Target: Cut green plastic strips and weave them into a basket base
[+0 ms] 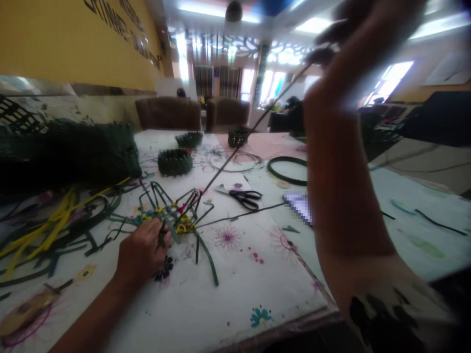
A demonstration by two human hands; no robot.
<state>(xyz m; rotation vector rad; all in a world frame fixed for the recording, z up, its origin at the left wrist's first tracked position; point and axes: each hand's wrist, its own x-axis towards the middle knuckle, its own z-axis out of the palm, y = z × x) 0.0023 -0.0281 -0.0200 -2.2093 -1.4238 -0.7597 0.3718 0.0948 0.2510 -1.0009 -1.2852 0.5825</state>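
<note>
A loose, partly woven piece of green strips with yellow bits (185, 228) lies on the flowered tablecloth. My left hand (144, 250) is closed on its near left side, with some strips passing under the fingers. Raised high at the upper right, my right hand (349, 32) is closed on the end of a long, thin dark green strip (235, 151). That strip runs taut and slanting down to the woven piece. Motion blurs the right hand. Just right of the woven piece lie black-handled scissors (246, 198).
Loose green and yellow strips (55, 228) and a wooden-handled tool (27, 314) lie at left. Behind them stands a large dark green woven basket (88, 152). Small green baskets (175, 162), a dark ring (283, 171) and a tablecloth (235, 289) edge are in view. Brown chairs (169, 113) stand beyond.
</note>
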